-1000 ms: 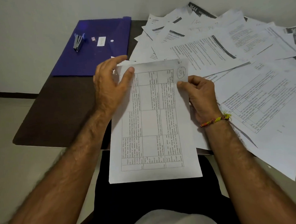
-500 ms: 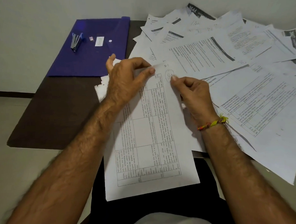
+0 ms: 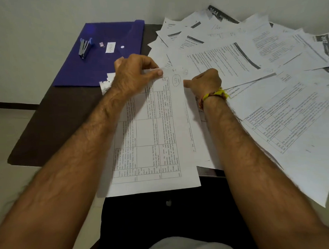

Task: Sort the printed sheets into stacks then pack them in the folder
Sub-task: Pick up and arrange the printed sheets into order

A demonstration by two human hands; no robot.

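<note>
Currently left hand [image 3: 134, 75] fingers [image 3: 159, 73] pinch the top edge of the S-1 table sheet [image 3: 160, 128], right hand [image 3: 205, 80] fingers closed on its right corner; it overhangs the desk [image 3: 53, 120] edge below them, so loosening could slide it lapward, far from the blue folder [image 3: 105, 52].

Head view: close, facing forward-down over table [image 3: 47, 117].

The table-printed sheet [image 3: 160, 135] at the desk's near edge carries a handwritten "S-1" in a circle at its far right corner, and the sheet just behind it [image 3: 174, 70] shows "S-1" again. A dark header strip [image 3: 216, 13] at the desk's far edge reads "3644". Other print is too small to read.
</note>
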